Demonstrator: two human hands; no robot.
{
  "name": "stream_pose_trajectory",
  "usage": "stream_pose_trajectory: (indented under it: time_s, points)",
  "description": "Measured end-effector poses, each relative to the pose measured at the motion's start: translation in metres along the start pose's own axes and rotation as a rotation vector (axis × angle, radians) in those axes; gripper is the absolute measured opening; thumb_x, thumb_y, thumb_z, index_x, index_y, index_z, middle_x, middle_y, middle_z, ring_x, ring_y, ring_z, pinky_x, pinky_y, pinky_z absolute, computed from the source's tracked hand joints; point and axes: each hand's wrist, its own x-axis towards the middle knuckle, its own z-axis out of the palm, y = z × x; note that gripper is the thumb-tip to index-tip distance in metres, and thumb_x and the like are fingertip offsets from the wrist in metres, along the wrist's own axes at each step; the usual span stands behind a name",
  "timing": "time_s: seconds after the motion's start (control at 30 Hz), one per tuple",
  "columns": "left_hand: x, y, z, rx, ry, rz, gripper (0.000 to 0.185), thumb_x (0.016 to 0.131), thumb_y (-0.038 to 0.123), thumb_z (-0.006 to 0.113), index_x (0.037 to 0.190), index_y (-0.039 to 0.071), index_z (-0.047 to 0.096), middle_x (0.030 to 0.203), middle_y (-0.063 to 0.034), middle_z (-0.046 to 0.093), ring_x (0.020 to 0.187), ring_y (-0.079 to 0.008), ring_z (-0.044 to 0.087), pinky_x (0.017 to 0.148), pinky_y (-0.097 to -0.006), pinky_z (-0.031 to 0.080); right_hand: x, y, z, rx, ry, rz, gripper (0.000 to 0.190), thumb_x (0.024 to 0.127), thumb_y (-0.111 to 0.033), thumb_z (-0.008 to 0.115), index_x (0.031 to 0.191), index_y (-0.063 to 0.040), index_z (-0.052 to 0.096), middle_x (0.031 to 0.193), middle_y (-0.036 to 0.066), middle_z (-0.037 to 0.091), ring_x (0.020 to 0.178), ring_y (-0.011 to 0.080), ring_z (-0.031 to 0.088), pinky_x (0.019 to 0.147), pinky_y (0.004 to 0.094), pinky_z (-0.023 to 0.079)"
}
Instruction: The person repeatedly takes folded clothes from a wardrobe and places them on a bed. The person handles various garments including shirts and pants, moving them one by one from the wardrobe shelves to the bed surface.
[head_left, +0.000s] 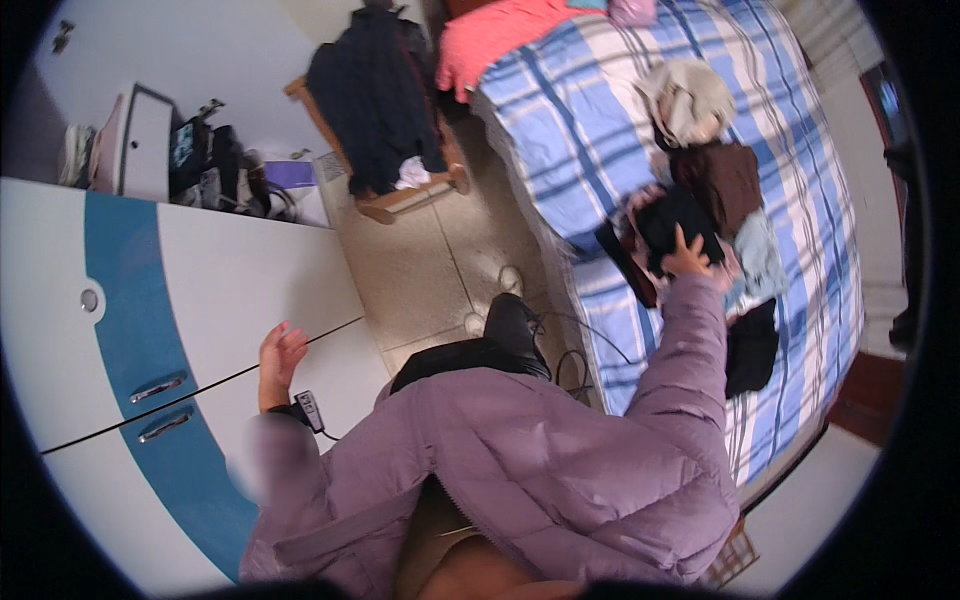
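Note:
My right hand (688, 256) rests with spread fingers on a black garment (667, 221) in a pile of clothes on the bed. Around it lie a brown garment (731, 184), a light blue one (759, 255) and a pink patterned one partly underneath. A cream garment (686, 101) lies farther up the bed, and another black garment (752, 349) is nearer to me. My left hand (283, 352) is raised in front of the white and blue wardrobe, fingers apart, holding nothing. A small device (309, 409) with a cable is at my left wrist.
The bed has a blue and white plaid cover (555, 112), with a coral cloth (502, 37) at its far end. A wooden chair (420, 196) bears dark clothes (375, 97). Bags and boxes stand beyond the wardrobe (247, 262). A cable (585, 334) hangs beside the bed near my feet.

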Motion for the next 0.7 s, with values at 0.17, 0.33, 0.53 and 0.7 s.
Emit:
stream_pose_trajectory:
  time_s: [0.17,0.33,0.53,0.7]
  points:
    - [0.014,0.026,0.015,-0.089,0.027,0.062,0.039,0.088,0.032,0.052,0.118,0.007,0.048,0.105,-0.0164,0.058,0.090,-0.0270,0.060,0.076,-0.0378,0.050,0.034,0.000,-0.051,0.119,-0.212,-0.099,0.071,0.067,-0.025,0.054,0.136,-0.030,0.040,0.140,0.014,0.039,0.126,0.0380,0.038,0.098,0.0548,0.029]
    - [0.014,0.064,0.021,-0.267,0.176,0.121,0.038,0.087,0.028,0.054,0.116,0.005,0.050,0.101,-0.0172,0.061,0.086,-0.0274,0.062,0.071,-0.0372,0.051,0.063,-0.059,-0.089,-0.056,0.001,-0.416,0.050,0.074,-0.024,0.052,0.121,-0.009,0.054,0.116,0.019,0.058,0.107,0.0359,0.055,0.089,0.0426,0.044]
    - [-0.005,0.073,0.023,-0.274,0.346,0.287,0.033,0.092,0.021,0.043,0.116,0.001,0.051,0.090,-0.0160,0.064,0.071,-0.0220,0.064,0.061,-0.0326,0.053,0.044,-0.237,-0.112,-0.128,-0.189,-0.957,0.061,0.066,-0.031,0.065,0.122,-0.010,0.053,0.105,0.021,0.061,0.100,0.0369,0.057,0.088,0.0431,0.045]
    - [-0.040,0.060,0.033,-0.092,0.476,0.111,0.033,0.091,0.020,0.046,0.119,0.004,0.053,0.097,-0.0111,0.065,0.079,-0.0196,0.063,0.070,-0.0330,0.052,0.003,-0.357,-0.132,0.033,-0.275,-1.332,0.054,0.066,-0.028,0.061,0.117,-0.011,0.058,0.100,0.023,0.062,0.095,0.0384,0.059,0.084,0.0445,0.047]
